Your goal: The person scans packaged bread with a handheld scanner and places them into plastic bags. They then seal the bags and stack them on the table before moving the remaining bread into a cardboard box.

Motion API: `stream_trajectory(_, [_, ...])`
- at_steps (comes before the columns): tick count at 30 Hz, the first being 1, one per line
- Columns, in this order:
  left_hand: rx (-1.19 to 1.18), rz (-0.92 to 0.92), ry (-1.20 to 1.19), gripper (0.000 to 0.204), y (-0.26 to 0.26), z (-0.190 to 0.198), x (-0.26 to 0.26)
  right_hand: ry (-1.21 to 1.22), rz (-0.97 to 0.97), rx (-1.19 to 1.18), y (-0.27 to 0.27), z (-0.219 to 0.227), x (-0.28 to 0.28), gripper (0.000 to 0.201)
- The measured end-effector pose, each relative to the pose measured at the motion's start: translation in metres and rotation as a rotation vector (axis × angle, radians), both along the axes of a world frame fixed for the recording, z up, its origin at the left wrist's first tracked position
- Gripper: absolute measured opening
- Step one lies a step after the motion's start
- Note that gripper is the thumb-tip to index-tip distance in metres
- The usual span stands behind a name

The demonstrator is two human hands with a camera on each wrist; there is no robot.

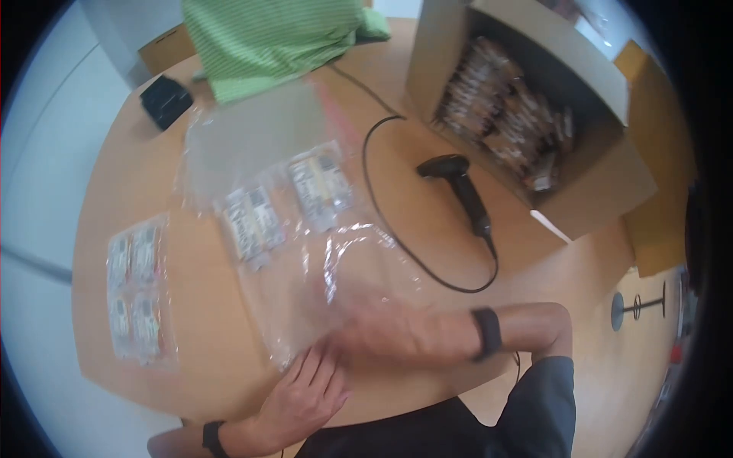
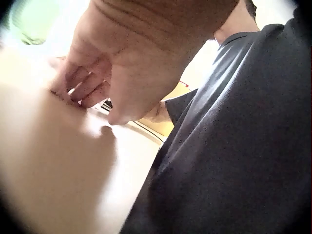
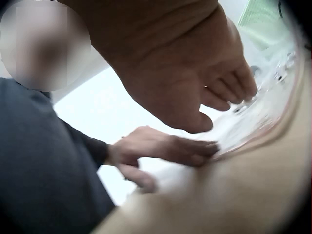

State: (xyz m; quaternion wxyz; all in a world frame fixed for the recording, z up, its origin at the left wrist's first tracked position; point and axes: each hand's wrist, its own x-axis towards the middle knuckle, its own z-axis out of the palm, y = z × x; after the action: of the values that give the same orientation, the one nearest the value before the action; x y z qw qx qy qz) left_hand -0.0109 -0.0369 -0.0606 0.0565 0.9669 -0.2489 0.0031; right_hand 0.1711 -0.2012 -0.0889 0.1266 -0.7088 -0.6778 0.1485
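Observation:
A clear plastic bag [image 1: 279, 309] lies flat on the table, with two labelled packets, a left one [image 1: 253, 221] and a right one [image 1: 319, 183], at its far end. My left hand [image 1: 305, 393] rests its extended fingertips at the bag's near corner. Blurred in the head view, my right hand [image 1: 389, 328] is over the near part of the bag, just beyond the left fingers. In the right wrist view the right hand [image 3: 190, 80] shows loosely bent fingers with nothing between them, above the bag's pinkish edge [image 3: 263, 131].
A filled clear bag [image 1: 141, 290] of labelled packets lies at the left. More flat bags [image 1: 256, 141] are stacked beyond. A corded barcode scanner [image 1: 466, 191] lies right of centre, before a cardboard box [image 1: 592, 191] of packets. Green cloth [image 1: 267, 46] and a black object [image 1: 166, 102] sit at the back.

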Motion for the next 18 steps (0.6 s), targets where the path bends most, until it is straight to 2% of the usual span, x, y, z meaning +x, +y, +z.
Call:
stream_trajectory(1, [0.01, -0.003, -0.006, 0.055, 0.0, -0.004, -0.004, -0.116, 0.036, 0.482, -0.009, 0.014, -0.013, 0.027])
stream_trajectory(2, [0.021, 0.001, -0.008, 0.054, 0.001, -0.004, -0.003, -0.066, 0.076, 0.486, -0.024, 0.038, -0.019, 0.023])
stream_trajectory(4, [0.094, -0.087, -0.072, 0.048, 0.002, 0.007, 0.006, -0.27, 0.019, 0.707, -0.049, 0.078, 0.012, 0.022])
stream_trajectory(6, [0.044, -0.021, 0.001, 0.044, 0.002, 0.007, 0.003, -0.741, -0.289, 0.746, -0.059, 0.11, 0.078, 0.02])
stream_trajectory(7, [0.047, -0.023, -0.006, 0.044, 0.002, 0.01, 0.004, -0.831, -0.436, 0.769, -0.064, 0.115, 0.123, 0.019])
stream_trajectory(8, [0.057, -0.046, 0.005, 0.043, 0.002, 0.018, 0.008, -0.884, -0.662, 0.797, -0.065, 0.126, 0.155, 0.024])
stream_trajectory(9, [0.068, -0.068, 0.016, 0.041, 0.003, 0.026, 0.011, -0.883, -0.791, 0.729, -0.077, 0.132, 0.194, 0.034])
stream_trajectory(10, [0.074, -0.067, 0.014, 0.041, 0.007, 0.035, 0.014, -0.981, -0.865, 0.695, -0.088, 0.131, 0.234, 0.039])
stream_trajectory(11, [0.025, -0.169, 0.077, 0.041, 0.013, 0.047, 0.017, -0.945, -1.012, 0.61, -0.1, 0.127, 0.266, 0.037])
stream_trajectory(12, [-0.023, -0.267, 0.138, 0.041, 0.018, 0.058, 0.022, -0.944, -1.01, 0.623, -0.109, 0.131, 0.284, 0.037])
stream_trajectory(13, [-0.016, -0.255, 0.137, 0.041, 0.02, 0.071, 0.028, -0.758, -1.168, 0.526, -0.113, 0.134, 0.297, 0.034])
stream_trajectory(14, [-0.257, -0.175, 0.204, 0.041, 0.022, 0.085, 0.034, -0.562, -1.304, 0.418, -0.114, 0.133, 0.307, 0.031])
stream_trajectory(15, [-0.503, -0.086, 0.262, 0.041, 0.025, 0.094, 0.04, -0.553, -1.281, 0.424, -0.112, 0.132, 0.303, 0.031])
stream_trajectory(16, [-0.509, -0.061, 0.253, 0.041, 0.03, 0.096, 0.046, -0.598, -1.21, 0.621, -0.113, 0.129, 0.294, 0.027])
stream_trajectory(18, [-1.019, 0.147, 0.626, 0.052, 0.038, 0.091, 0.064, -0.699, -1.038, 0.919, -0.107, 0.129, 0.246, 0.019])
